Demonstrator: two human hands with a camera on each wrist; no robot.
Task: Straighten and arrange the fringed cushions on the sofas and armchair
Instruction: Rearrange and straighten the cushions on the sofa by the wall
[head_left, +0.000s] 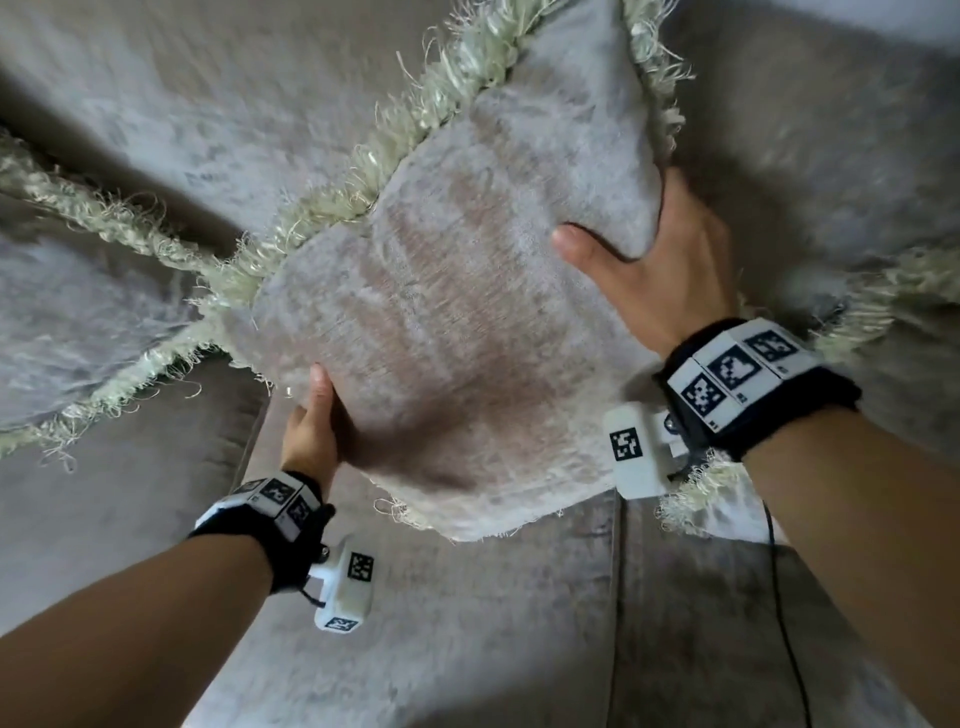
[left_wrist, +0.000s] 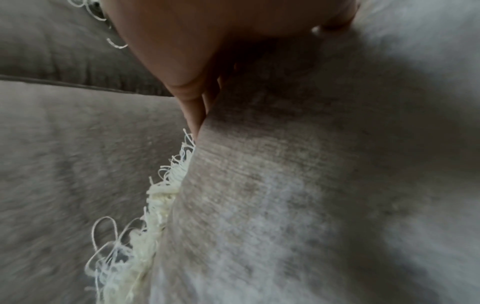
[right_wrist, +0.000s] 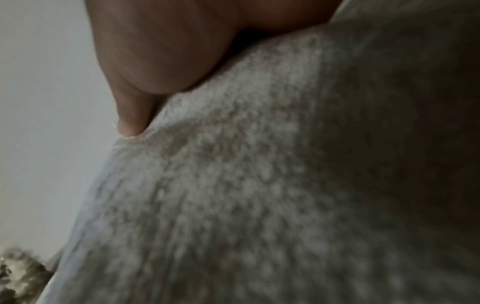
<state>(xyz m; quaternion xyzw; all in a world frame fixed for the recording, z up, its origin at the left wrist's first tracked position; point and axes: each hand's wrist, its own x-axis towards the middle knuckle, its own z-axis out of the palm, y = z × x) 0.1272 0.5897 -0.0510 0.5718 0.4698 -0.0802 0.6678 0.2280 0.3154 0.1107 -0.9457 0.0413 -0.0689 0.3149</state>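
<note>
A beige fringed cushion (head_left: 457, 322) is held tilted in front of the sofa back, one corner pointing down at the seat. My left hand (head_left: 311, 426) grips its lower left edge, thumb on the front and fingers hidden behind. My right hand (head_left: 654, 265) grips the right edge, thumb pressed into the front face. In the left wrist view my left hand (left_wrist: 187, 61) lies against the cushion (left_wrist: 311, 185) beside its pale fringe (left_wrist: 161, 195). In the right wrist view my right hand (right_wrist: 161, 51) presses into the cushion's fabric (right_wrist: 259, 185).
A second fringed cushion (head_left: 67, 322) leans at the left and a third (head_left: 883, 296) shows its fringe at the right. The grey sofa seat (head_left: 467, 623) lies below and the backrest (head_left: 182, 104) behind. A thin black cable (head_left: 779, 597) hangs from my right wrist.
</note>
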